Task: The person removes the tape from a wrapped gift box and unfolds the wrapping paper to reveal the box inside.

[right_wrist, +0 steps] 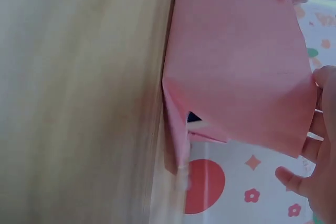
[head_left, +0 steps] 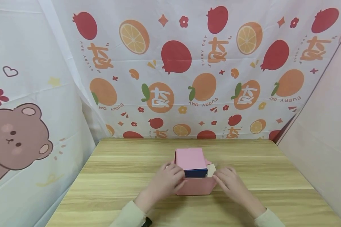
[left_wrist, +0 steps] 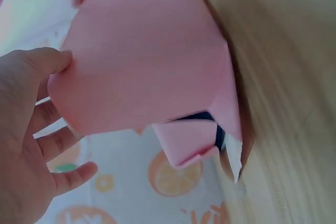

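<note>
A dark blue box [head_left: 196, 173] stands on the table, partly wrapped in pink paper [head_left: 195, 186]. One panel of the paper lies over the box's top, and a wide front flap stands up before it. My left hand [head_left: 168, 179] pinches that flap near its left edge, thumb on the near face and fingers behind. At the flap's right edge my right hand [head_left: 229, 182] grips it in the same way. Both wrist views show the flap [left_wrist: 142, 56] raised between the hands, with a folded side piece [right_wrist: 176, 124] at its base. Most of the box is hidden by paper.
The wooden table [head_left: 116, 176] reaches to a white cloth backdrop [head_left: 187, 28] printed with fruit. A cloth with a bear [head_left: 20, 135] hangs at the left, and a pale wall panel [head_left: 324, 126] stands at the right.
</note>
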### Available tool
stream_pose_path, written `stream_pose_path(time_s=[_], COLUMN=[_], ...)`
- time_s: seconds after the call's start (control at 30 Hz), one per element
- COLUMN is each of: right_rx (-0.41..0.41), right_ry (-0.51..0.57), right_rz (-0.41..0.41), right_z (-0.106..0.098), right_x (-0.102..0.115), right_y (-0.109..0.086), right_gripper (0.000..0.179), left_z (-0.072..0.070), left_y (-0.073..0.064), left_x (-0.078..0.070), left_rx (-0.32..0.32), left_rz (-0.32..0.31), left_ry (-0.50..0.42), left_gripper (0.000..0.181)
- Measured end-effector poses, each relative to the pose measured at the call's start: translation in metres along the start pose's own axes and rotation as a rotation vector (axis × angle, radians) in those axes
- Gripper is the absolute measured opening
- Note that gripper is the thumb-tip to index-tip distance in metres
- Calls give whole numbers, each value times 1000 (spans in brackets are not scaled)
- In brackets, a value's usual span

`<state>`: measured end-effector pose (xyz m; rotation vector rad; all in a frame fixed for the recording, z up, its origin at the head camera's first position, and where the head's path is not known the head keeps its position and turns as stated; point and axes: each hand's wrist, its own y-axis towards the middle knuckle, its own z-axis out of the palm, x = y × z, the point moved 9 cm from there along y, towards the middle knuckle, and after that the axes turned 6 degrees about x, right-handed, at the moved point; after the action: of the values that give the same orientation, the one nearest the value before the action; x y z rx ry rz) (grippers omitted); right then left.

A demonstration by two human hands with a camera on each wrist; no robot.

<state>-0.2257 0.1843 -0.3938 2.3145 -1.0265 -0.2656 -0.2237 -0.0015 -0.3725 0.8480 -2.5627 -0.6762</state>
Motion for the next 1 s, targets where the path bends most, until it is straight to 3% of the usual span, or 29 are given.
stream_pose_path(time_s=[0.1,0.23,0.3,0.5,0.57,0.63,0.8,0.93,1.0], right_rx=[24,72,139,634,743,800,840,751,711], right_ry=[-28,-47,-26,217,242,230,161,94,67], right_rz=[-59,-118,-111,76,114,118,101,35,22], right_z=[-5,-6,-2,40,50,58,74,78,79], right_x=[14,30,34,29,32,37,49,59,61], right_y=[-11,-25,-32,-53,-57,-58,-53,-42,-37], right_gripper=[9,12,13,21,25,30,43,47,50], left_z=[-6,-7,-5,17,25,33,56,71,76], left_y=[-9,-22,-30,-51,-55,-57,-57,-55,-54], left_x=[-19,-39,-47,-61,-65,-68,-66,-60,-57], left_rx=[34,161,245,509,569,628,790,867,871], left_rz=[55,80,88,93,86,71,-76,-211,-254], left_ry=[25,-9,-47,-183,-188,-172,-154,-147,-162], left_gripper=[21,27,32,39,33,31,47,66,72])
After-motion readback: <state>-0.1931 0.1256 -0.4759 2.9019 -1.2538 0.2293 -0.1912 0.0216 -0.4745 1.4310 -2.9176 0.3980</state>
